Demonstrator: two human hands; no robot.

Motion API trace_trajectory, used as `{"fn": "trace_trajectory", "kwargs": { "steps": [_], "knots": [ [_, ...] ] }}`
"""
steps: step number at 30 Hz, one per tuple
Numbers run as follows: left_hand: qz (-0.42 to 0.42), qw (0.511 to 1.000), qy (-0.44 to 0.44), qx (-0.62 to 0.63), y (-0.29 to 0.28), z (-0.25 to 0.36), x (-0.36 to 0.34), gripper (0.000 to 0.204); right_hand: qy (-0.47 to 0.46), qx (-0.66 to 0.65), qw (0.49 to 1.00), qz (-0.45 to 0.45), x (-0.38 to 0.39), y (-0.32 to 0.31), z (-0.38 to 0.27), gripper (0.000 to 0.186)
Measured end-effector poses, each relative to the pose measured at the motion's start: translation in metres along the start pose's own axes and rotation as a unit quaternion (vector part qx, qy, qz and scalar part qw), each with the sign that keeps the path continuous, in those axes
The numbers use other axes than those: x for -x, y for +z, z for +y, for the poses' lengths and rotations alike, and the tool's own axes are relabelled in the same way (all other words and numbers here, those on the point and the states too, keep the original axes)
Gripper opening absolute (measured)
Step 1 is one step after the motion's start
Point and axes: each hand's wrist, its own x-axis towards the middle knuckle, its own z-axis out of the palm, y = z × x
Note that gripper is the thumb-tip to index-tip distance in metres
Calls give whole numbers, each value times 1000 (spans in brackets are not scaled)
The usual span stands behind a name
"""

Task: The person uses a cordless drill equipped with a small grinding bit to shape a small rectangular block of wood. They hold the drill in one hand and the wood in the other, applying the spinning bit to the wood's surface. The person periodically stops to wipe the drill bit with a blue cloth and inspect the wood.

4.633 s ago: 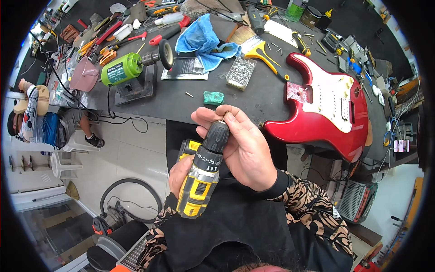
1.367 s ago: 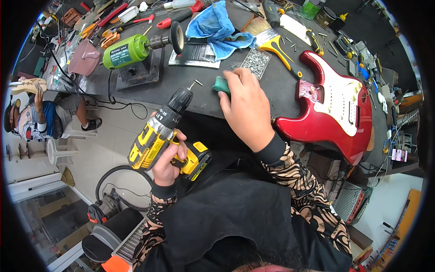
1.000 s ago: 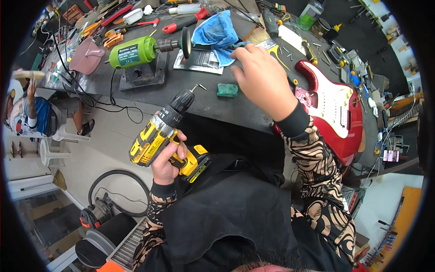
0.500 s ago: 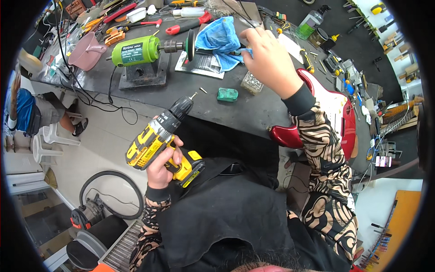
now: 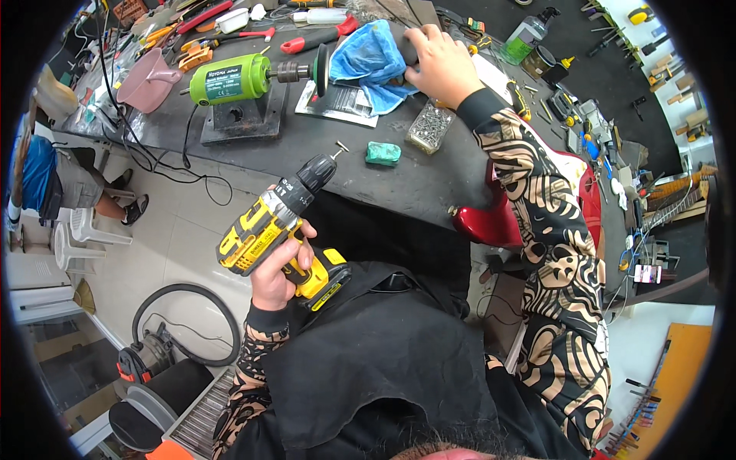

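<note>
drill point(image 5: 259, 232) is pointing toward the bench point(image 5: 429, 184) from the near left, left hand point(image 5: 277, 274) gripping it; right hand point(image 5: 445, 67) is reaching far, beside blue cloth point(image 5: 369, 60), its hold impossible to tell.

- Surface point(image 5: 414, 188): dark, matte top; far and left parts crowded.
- Left: pink tub point(image 5: 149, 83), then green motor point(image 5: 230, 80) on black base plate point(image 5: 244, 123), polishing wheel point(image 5: 321, 69) facing right.
- Centre: black-and-white packet point(image 5: 333, 107) flat, blue cloth point(image 5: 373, 61) overlapping it.
- Near edge: small metal pin point(image 5: 342, 146), then green block point(image 5: 382, 153) to its right, clear box of small screws point(image 5: 431, 126) just beyond.
- Right: red guitar body point(image 5: 491, 218), partly hidden, one horn out over the near edge.
- Far right: green-labelled bottle point(image 5: 525, 42), jar point(image 5: 540, 61), black bottle with yellow nozzle point(image 5: 560, 70), grouped.
- Far left: red-handled tool point(image 5: 318, 37), orange clamp-like piece point(image 5: 195, 59), mixed tools.
</note>
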Motion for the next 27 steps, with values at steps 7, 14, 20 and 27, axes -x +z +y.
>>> {"fn": "trace_trajectory", "kwargs": {
  "steps": [7,14,20,27],
  "knots": [
    [-28,999,-19,39,-4,1,-1,64,87,-80,993,30,-24,-17,12,38],
    [-22,999,-20,23,2,-1,-1,54,62,-96,983,141,-27,-32,23,26],
    [-24,999,-21,2,1,3,-2,59,362,-401,838,74,-33,-60,65,25],
    [-1,1000,-16,-3,1,1,-3,56,287,-292,912,-30,-27,-89,87,28]
  ]
}}
